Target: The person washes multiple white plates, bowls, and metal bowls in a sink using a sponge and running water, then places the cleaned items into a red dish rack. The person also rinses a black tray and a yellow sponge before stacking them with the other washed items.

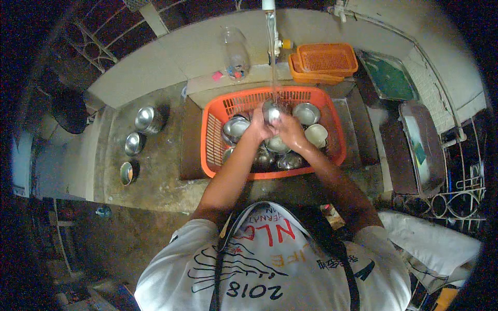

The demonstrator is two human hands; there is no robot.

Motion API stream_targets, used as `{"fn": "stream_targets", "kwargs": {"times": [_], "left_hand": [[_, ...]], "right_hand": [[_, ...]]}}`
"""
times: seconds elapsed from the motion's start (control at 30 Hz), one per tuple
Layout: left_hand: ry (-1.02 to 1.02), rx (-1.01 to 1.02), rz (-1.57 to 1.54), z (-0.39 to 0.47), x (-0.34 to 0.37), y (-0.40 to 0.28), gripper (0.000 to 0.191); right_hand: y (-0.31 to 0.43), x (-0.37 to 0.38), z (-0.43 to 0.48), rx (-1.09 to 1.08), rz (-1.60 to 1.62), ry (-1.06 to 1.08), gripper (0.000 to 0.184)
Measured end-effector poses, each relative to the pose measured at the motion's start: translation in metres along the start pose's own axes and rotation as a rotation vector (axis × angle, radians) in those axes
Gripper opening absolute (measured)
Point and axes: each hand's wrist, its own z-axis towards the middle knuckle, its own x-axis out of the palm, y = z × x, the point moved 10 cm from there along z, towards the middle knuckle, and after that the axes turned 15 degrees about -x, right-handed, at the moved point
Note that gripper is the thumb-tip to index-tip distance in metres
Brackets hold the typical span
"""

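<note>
Water from a tap (269,5) runs down onto a small metal bowl (271,111). My left hand (260,123) grips that bowl on its left side. On the other side my right hand (287,128) is against it, its fingers partly blurred. Both hands are above an orange plastic basket (208,136) set in the sink. Inside the basket lie several metal bowls, among them one at the right (306,114) and one at the left (237,126). A pale cup (316,135) sits near the basket's right wall.
On the counter (163,167) to the left stand a stack of metal bowls (146,118), a metal bowl (134,144) and a small metal cup (127,173). Behind the basket are a clear plastic bottle (235,54) and orange plastic trays (327,60). A green-bottomed tray (389,76) leans at the right.
</note>
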Motion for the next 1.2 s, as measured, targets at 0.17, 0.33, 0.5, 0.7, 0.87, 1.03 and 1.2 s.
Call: {"fn": "stream_targets", "kwargs": {"times": [0.17,0.33,0.5,0.7,0.87,1.03,1.2], "left_hand": [[-0.727,0.416,0.609,-0.037,-0.01,-0.036,0.028],[-0.932,0.365,2.222,-0.051,0.087,-0.029,0.031],[-0.823,-0.386,2.23,-0.119,0.079,-0.024,0.047],[-1.773,-0.321,2.177,-0.39,0.124,-0.129,0.063],[-2.676,0.211,1.787,-0.568,0.152,-0.149,0.045],[-2.389,1.485,1.981,-0.45,0.178,-0.08,0.036],[-1.264,1.021,1.767,-0.141,0.1,-0.021,0.024]], "right_hand": [[-0.068,-0.028,-0.036,0.35,0.423,-0.471,0.026],[-0.039,0.028,-0.053,-0.088,-0.233,0.059,0.031],[-0.058,0.097,-0.069,-0.066,-0.553,0.668,0.046],[-0.024,0.055,-0.054,-0.059,-0.639,0.675,0.039],[0.03,0.021,-0.019,-0.405,-0.76,0.272,0.04],[-0.053,0.004,-0.01,0.273,0.408,-0.15,0.022],[-0.064,0.034,-0.011,0.551,1.344,-0.505,0.021]]}}
